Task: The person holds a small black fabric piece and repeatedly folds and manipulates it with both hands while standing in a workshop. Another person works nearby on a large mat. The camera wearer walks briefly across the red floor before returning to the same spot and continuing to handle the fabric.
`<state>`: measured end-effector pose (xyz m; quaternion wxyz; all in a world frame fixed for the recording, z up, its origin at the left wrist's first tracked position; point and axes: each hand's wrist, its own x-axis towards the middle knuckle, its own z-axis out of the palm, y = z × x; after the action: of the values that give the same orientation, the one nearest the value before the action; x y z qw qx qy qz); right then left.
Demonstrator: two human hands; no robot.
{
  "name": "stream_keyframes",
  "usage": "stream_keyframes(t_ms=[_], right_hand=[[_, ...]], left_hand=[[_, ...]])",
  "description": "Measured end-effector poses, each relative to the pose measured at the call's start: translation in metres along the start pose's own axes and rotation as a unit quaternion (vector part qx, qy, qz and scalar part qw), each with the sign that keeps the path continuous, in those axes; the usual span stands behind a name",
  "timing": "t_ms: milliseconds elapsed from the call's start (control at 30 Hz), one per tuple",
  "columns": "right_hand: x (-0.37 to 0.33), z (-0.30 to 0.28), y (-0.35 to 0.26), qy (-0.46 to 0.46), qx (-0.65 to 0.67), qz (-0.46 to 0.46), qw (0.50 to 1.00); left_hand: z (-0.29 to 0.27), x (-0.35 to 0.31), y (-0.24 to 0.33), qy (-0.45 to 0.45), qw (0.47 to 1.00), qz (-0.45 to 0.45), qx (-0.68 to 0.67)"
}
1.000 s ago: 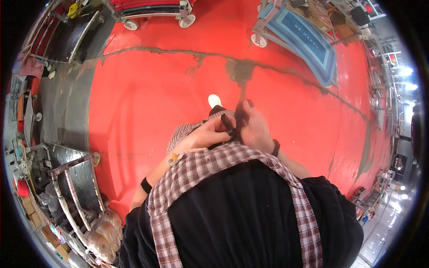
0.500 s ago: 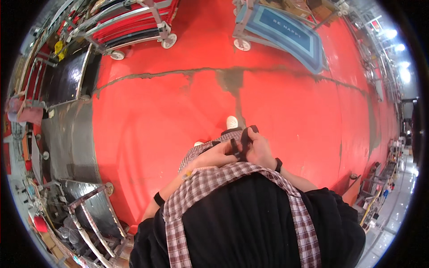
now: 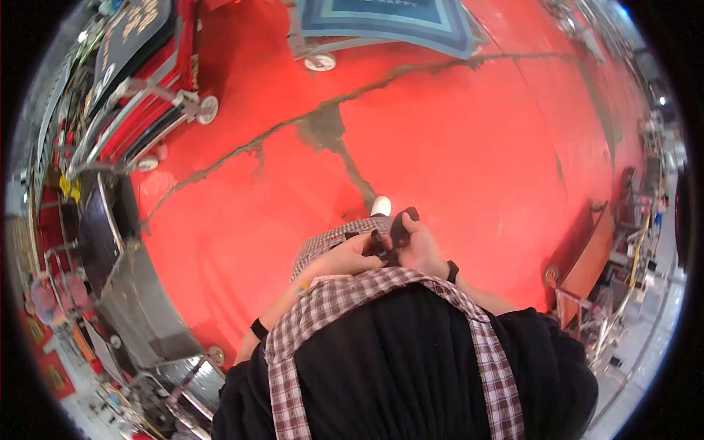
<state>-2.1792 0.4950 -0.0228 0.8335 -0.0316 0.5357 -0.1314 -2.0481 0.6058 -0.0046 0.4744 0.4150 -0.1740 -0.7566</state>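
Close in front of my checked apron (image 3: 337,297), both hands meet at waist height. My left hand (image 3: 350,254) is closed, its fingers curled toward the right one, with a small dark piece showing at the fingertips. My right hand (image 3: 424,248) is closed around a small black object (image 3: 400,231) that sticks up beside the thumb. Its kind does not show, and the fingers hide much of it. I cannot tell whether the two dark pieces are one thing. A dark band circles each wrist.
Red floor (image 3: 455,147) with a grey crack surrounds my white shoe (image 3: 380,206). Ahead stands a wheeled cart with a blue mat (image 3: 389,26). At the far left is a cart of stacked mats (image 3: 143,95). A cart with an orange-brown panel (image 3: 590,246) stands at the right.
My view has turned to the right, so the carts and the floor crack have shifted left and tilted in the picture. Both hands stay together at my waist, nearly unchanged.
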Motion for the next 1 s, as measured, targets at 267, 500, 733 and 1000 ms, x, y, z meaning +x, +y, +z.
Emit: stream_keyframes(t_ms=[267,500,733,1000], right_hand=[[0.010,-0.038,-0.112,0.032,0.102,-0.052,0.993],[0.002,-0.065,-0.173,0.013,0.186,-0.086,0.979],[-0.011,-0.072,-0.227,0.100,0.237,-0.246,0.935],[-0.018,-0.065,-0.269,0.118,0.241,-0.320,0.909]], left_hand=[[0.039,0.133,0.044,-0.047,0.982,-0.071,0.167],[0.080,0.207,0.079,-0.078,0.978,-0.131,0.142],[0.092,0.265,0.102,-0.122,0.964,-0.160,0.175],[0.077,0.318,0.148,-0.114,0.965,-0.153,0.177]])
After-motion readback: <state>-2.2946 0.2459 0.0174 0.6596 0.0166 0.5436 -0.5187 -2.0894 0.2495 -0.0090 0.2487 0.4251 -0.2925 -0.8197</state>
